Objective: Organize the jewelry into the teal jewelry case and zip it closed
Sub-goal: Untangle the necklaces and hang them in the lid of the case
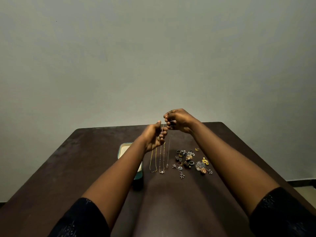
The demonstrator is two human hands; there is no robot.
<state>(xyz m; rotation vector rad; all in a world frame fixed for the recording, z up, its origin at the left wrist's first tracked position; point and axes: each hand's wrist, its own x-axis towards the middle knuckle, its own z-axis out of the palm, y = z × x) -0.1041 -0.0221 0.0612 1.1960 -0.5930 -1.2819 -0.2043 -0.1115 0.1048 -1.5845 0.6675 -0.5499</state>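
Sleeves (82, 219) of dark patterned cloth are framing the bottom edge, and two bare forearms are stretching forward from them over a dark brown wooden table (85, 159). The left forearm is crossing over the teal jewelry case (119, 152), which is sitting open on the table left of centre, its pale lining showing; the arm is hiding most of its middle. Just right of the case, a gold beaded chain (151, 161) and a pearl pendant necklace (162, 171) are lying stretched out side by side. Further right, near them but apart, a heap of rings and earrings (189, 160) is lying scattered, gold and silver mixed. Above these, the right hand (179, 120) is pinching a thin silver chain (168, 151), which is hanging down almost to the tabletop. The left hand (153, 135), slightly lower, is curling its fingers round another strand of that chain. Beyond the table's far edge a plain grey-green wall (153, 57) is filling the view, and a strip of pale floor (306, 191) is showing at the right.
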